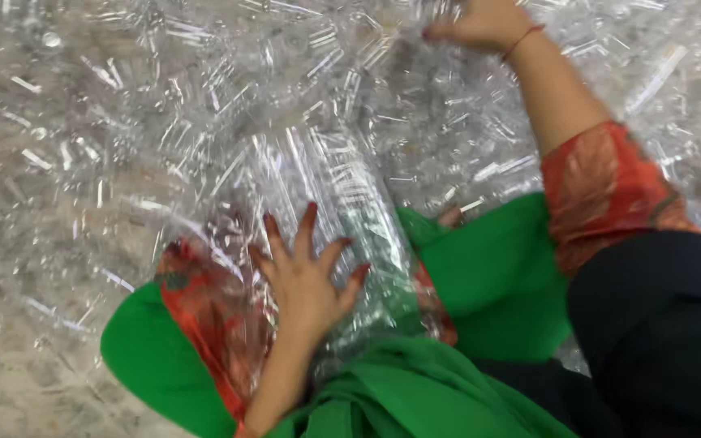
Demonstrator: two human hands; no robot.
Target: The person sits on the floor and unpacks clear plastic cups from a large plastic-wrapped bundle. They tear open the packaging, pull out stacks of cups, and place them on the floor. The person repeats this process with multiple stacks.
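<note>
A large heap of small clear plastic tubes (pixel 204 97) covers the floor in the head view. A clear plastic bag (pixel 350 203) filled with such tubes lies over my lap, on green and orange clothing (pixel 480 276). My left hand (pixel 306 272) rests flat on the bag with its fingers spread. My right hand (pixel 484 23) reaches far forward to the top of the view and presses into the loose tubes, fingers curled; whether it holds any is unclear. A red thread circles that wrist.
Speckled stone floor (pixel 18 381) shows at the lower left beside the heap. Dark fabric (pixel 659 324) fills the lower right corner. The tubes spread to every upper edge of the view.
</note>
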